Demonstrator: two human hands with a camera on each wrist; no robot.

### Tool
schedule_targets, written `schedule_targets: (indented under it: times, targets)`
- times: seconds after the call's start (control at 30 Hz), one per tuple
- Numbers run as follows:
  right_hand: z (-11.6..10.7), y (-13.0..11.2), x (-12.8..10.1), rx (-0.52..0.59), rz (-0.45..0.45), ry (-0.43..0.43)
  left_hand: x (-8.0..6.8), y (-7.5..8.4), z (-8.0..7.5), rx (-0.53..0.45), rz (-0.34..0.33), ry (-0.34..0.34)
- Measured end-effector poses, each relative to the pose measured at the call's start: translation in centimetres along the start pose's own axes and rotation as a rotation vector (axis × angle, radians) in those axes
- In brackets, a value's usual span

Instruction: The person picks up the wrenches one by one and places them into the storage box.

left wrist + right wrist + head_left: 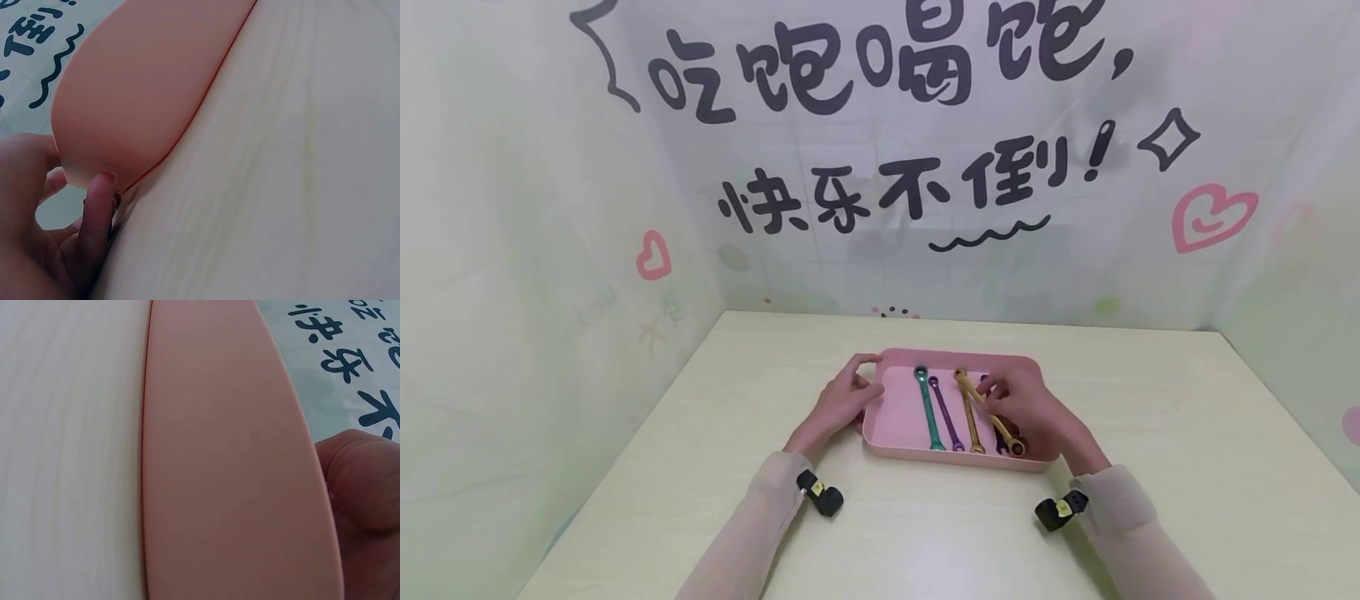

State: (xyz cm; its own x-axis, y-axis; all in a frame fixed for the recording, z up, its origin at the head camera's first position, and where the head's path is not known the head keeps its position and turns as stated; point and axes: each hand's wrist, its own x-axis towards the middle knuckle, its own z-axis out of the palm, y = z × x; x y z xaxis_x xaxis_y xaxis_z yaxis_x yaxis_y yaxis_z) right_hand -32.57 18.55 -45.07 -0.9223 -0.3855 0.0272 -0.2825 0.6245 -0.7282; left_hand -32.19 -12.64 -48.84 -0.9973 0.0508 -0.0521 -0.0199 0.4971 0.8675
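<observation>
A pink tray (pixel 951 355) lies in the middle of the pale wooden table (pixel 1150 433). In it lie a green wrench (pixel 928 412), a purple wrench (pixel 946 417), a gold wrench (pixel 972 418) and a yellow wrench (pixel 1011 439) that crosses the gold one at a slant. My left hand (pixel 867 377) grips the tray's left rim. In the left wrist view a finger (pixel 97 219) touches the tray (pixel 144 87) at its corner. My right hand (pixel 988 390) is over the tray's right side, its curled fingertips on the yellow wrench. It partly hides a dark wrench behind. The right wrist view shows only the tray wall (pixel 219 456) and a bit of the hand (pixel 362 487).
The table is boxed in by white printed curtains (pixel 925 183) at the back and on both sides. Bare tabletop lies left, right and in front of the tray. Black wrist cameras (pixel 822 493) sit on both sleeved forearms.
</observation>
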Motion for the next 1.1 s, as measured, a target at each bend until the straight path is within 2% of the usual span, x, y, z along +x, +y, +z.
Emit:
schedule_targets:
  times: [0.1, 0.23, 0.37, 0.57, 0.8, 1.1]
  targets:
    - [0.8, -1.0, 0.2, 0.003, 0.057, 0.027, 0.0, -0.2, -0.1, -0.008, 0.003, 0.002]
    - [1.7, -2.4, 0.4, 0.03, 0.092, 0.007, 0.0, -0.3, -0.2, -0.016, 0.0, -0.001]
    - [2.8, -3.4, 0.5, 0.138, 0.145, -0.02, 0.0, -0.3, -0.1, -0.03, -0.007, -0.014]
    - [4.9, -4.4, 0.6, 0.282, 0.206, 0.006, 0.0, -0.1, 0.0, -0.038, -0.004, -0.019]
    - [6.6, -4.9, 1.0, 0.238, 0.147, 0.029, 0.0, 0.0, 0.1, -0.008, -0.001, -0.005]
    - [7.4, -5.0, 1.1, 0.223, 0.107, 0.019, 0.0, 0.1, -0.1, -0.009, -0.015, -0.009]
